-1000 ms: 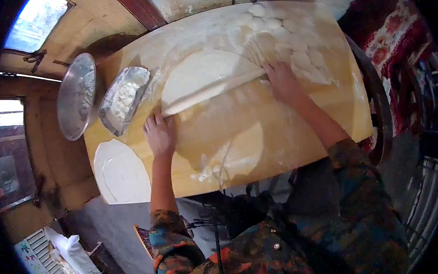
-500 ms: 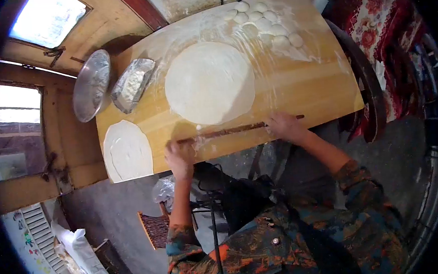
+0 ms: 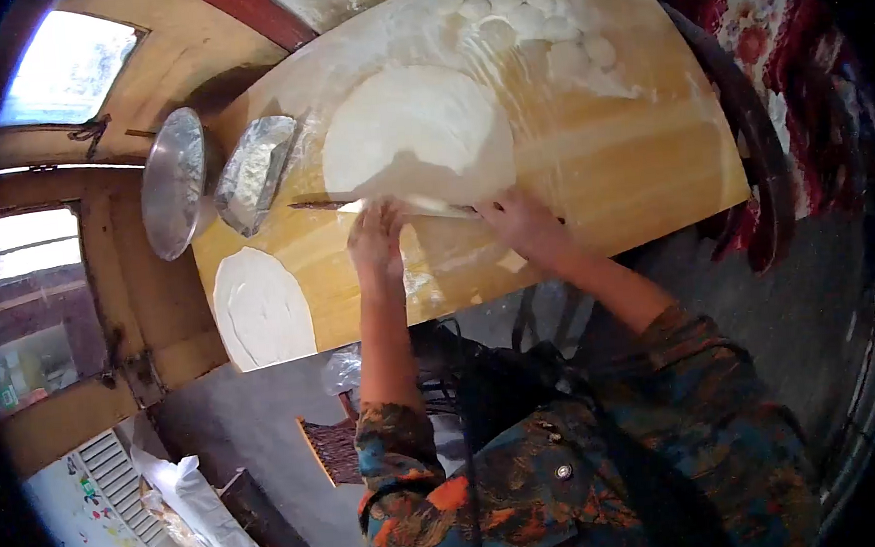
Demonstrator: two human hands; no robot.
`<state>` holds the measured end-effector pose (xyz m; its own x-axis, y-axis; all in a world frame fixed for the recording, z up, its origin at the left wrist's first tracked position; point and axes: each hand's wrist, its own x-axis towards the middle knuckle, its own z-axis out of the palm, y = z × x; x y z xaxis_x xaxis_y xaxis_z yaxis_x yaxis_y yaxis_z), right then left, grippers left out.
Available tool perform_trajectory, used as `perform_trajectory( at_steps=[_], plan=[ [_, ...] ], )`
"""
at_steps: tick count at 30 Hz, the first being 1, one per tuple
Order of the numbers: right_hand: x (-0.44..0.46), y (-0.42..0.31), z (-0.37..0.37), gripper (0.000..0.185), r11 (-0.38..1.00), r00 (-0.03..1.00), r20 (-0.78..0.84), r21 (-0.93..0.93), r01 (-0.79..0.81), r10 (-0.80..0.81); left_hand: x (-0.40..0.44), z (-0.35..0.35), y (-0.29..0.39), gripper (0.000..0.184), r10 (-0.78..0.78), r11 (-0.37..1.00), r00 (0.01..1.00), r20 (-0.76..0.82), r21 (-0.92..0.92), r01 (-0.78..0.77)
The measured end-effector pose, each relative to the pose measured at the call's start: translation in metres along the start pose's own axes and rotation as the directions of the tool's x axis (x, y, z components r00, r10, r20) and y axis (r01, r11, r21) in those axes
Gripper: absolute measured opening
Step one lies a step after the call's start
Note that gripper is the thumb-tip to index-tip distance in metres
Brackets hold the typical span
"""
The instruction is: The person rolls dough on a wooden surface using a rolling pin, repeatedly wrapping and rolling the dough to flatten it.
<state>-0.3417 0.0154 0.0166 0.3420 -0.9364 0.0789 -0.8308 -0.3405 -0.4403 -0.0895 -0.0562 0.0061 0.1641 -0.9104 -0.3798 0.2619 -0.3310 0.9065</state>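
A large round sheet of dough (image 3: pixel 413 125) lies on the floured wooden board (image 3: pixel 642 171). Along its near edge runs a thin dark rolling pin (image 3: pixel 321 201), with that edge lapped over the pin's middle. My left hand (image 3: pixel 377 235) is closed over the pin left of the middle, its fingers at the dough's edge. To the right, my right hand (image 3: pixel 523 226) is closed over the pin too, slightly blurred. Under the hands, the exact hold on dough and pin is partly hidden.
Several small dough balls (image 3: pixel 528 17) sit at the far right of the board. On the left are a metal bowl (image 3: pixel 174 184), a foil-like container of flour (image 3: pixel 256 174) and a smaller flat dough piece (image 3: pixel 262 309). A dark curved chair part (image 3: pixel 750 144) borders the right edge.
Both hands have moved forward and closer together, bringing the rolling pin from the bare board to the large dough sheet. The sheet's near edge now lies over the pin.
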Motion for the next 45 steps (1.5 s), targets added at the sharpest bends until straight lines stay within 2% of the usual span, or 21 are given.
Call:
perform_trajectory(
  at_steps=[1, 2, 3, 5, 6, 9, 14, 16, 17, 18, 21, 24, 26, 30, 31, 33, 36, 39, 42, 44, 45],
  plan=[
    [0.000, 0.002, 0.000, 0.040, 1.000, 0.999, -0.046, 0.002, 0.025, -0.025, -0.006, 0.019, 0.006, 0.023, 0.161, 0.978, 0.987, 0.025, 0.129, -0.163],
    [0.000, 0.005, -0.001, 0.040, 0.999, 0.994, -0.096, -0.002, 0.053, -0.053, -0.005, 0.022, 0.011, 0.029, 0.289, 0.848, 0.932, 0.217, 0.395, -0.355],
    [0.001, 0.007, -0.004, 0.039, 0.997, 0.986, -0.146, -0.005, 0.077, -0.077, -0.004, 0.024, 0.014, 0.036, 0.401, 0.612, 0.825, 0.397, 0.554, -0.564],
    [-0.002, 0.011, -0.008, 0.039, 0.994, 0.990, -0.102, 0.035, 0.102, -0.098, -0.012, 0.019, 0.015, 0.044, 0.349, 0.053, 0.733, 0.584, 0.768, -0.638],
    [-0.003, 0.013, -0.010, 0.039, 0.992, 0.990, -0.083, 0.054, 0.115, -0.110, -0.017, 0.017, 0.018, 0.048, 0.277, -0.251, 0.694, 0.664, 0.747, -0.615],
    [-0.004, 0.022, 0.000, 0.041, 0.979, 0.981, 0.087, 0.117, 0.165, -0.175, -0.033, -0.012, 0.014, 0.054, 0.154, -0.227, 0.759, 0.632, 0.771, -0.596],
    [0.018, 0.010, -0.021, 0.044, 0.974, 0.978, -0.107, 0.120, 0.190, -0.178, -0.017, 0.017, 0.017, 0.056, 0.194, -0.304, 0.768, 0.611, 0.781, -0.545],
    [0.041, -0.001, -0.019, 0.043, 0.985, 0.966, -0.215, 0.059, 0.160, -0.144, 0.030, 0.045, 0.012, 0.057, 0.327, -0.236, 0.685, 0.651, 0.758, -0.608],
    [0.057, 0.000, -0.010, 0.043, 0.989, 0.952, -0.270, 0.011, 0.151, -0.142, 0.058, 0.062, 0.009, 0.054, 0.472, 0.182, 0.674, 0.569, 0.685, -0.706],
    [0.071, 0.004, -0.003, 0.042, 0.990, 0.935, -0.324, -0.036, 0.138, -0.142, 0.078, 0.074, 0.008, 0.051, 0.571, 0.540, 0.693, 0.439, 0.435, -0.720],
    [0.097, 0.020, 0.013, 0.039, 0.987, 0.969, -0.223, -0.138, 0.081, -0.110, 0.086, 0.086, 0.046, 0.037, 0.387, 0.739, 0.869, 0.309, 0.460, -0.492],
    [0.089, 0.030, 0.003, 0.037, 0.982, 0.968, -0.173, -0.090, 0.166, -0.180, 0.051, 0.041, 0.035, 0.023, 0.368, -0.042, 0.655, 0.660, 0.715, -0.698],
    [0.059, 0.032, 0.003, 0.038, 0.959, 0.943, -0.178, -0.058, 0.276, -0.282, 0.010, 0.022, 0.032, 0.023, 0.391, -0.212, 0.478, 0.786, 0.583, -0.784],
    [-0.033, 0.014, 0.004, 0.044, 0.947, 0.948, -0.007, -0.062, 0.317, -0.318, -0.066, -0.004, 0.001, 0.027, 0.215, 0.115, 0.650, 0.729, 0.642, -0.758],
    [-0.041, 0.008, 0.003, 0.047, 0.944, 0.954, -0.003, -0.144, 0.297, -0.301, -0.080, -0.006, 0.003, 0.030, 0.161, 0.147, 0.636, 0.755, 0.619, -0.771],
    [-0.055, -0.001, -0.001, 0.054, 0.921, 0.966, -0.003, -0.300, 0.246, -0.259, -0.082, -0.012, -0.002, 0.032, 0.198, 0.098, 0.642, 0.741, 0.637, -0.765],
    [-0.011, -0.013, -0.013, 0.065, 0.972, 0.998, 0.018, -0.227, -0.056, 0.062, -0.073, -0.010, 0.014, 0.046, 0.310, 0.010, 0.667, 0.677, 0.699, -0.715],
    [-0.006, -0.010, -0.039, 0.076, 0.979, 0.986, 0.115, -0.183, -0.094, 0.116, -0.080, -0.010, 0.021, 0.060, 0.290, -0.056, 0.751, 0.593, 0.794, -0.606],
    [-0.008, 0.012, -0.019, 0.071, 0.946, 0.970, 0.219, -0.322, -0.033, 0.109, -0.059, -0.014, 0.003, 0.066, 0.238, -0.150, 0.817, 0.524, 0.851, -0.503],
    [0.044, 0.031, -0.009, 0.070, 0.906, 0.984, 0.063, -0.403, -0.127, 0.165, -0.005, 0.005, 0.004, 0.067, 0.297, -0.217, 0.822, 0.486, 0.873, -0.437],
    [0.081, 0.033, -0.021, 0.067, 0.923, 0.973, 0.052, -0.330, -0.197, 0.226, 0.029, 0.015, 0.011, 0.066, 0.367, -0.254, 0.799, 0.477, 0.877, -0.407]
  ],
)
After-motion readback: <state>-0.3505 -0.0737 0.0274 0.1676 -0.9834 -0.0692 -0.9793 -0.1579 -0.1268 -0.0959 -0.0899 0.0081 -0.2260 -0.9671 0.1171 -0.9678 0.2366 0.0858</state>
